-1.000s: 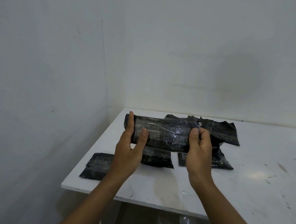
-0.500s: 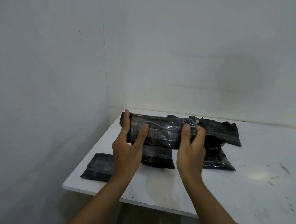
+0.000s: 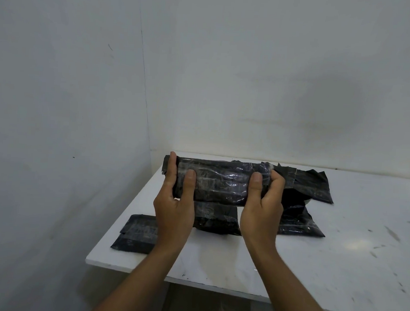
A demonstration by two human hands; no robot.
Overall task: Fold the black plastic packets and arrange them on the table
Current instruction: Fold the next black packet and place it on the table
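A long black plastic packet [image 3: 221, 180], folded into a narrow band, is held above the white table [image 3: 312, 265]. My left hand [image 3: 175, 206] grips its left end, thumb on the front. My right hand [image 3: 263, 208] grips its right end the same way. Three folded black packets lie in a row below: one at the left front [image 3: 135, 233], one in the middle [image 3: 215, 218] partly behind my hands, one to the right [image 3: 298, 224]. A loose pile of unfolded black packets [image 3: 311, 184] lies behind, by the wall.
The table stands in a corner, with white walls close at the left [image 3: 54, 144] and at the back [image 3: 276, 87]. Its front edge [image 3: 214, 286] runs under my forearms. The right half of the tabletop shows scuffs and marks.
Both hands have carried the packet slightly up and to the left, and have drawn closer together on it. The packets on the table have not moved.
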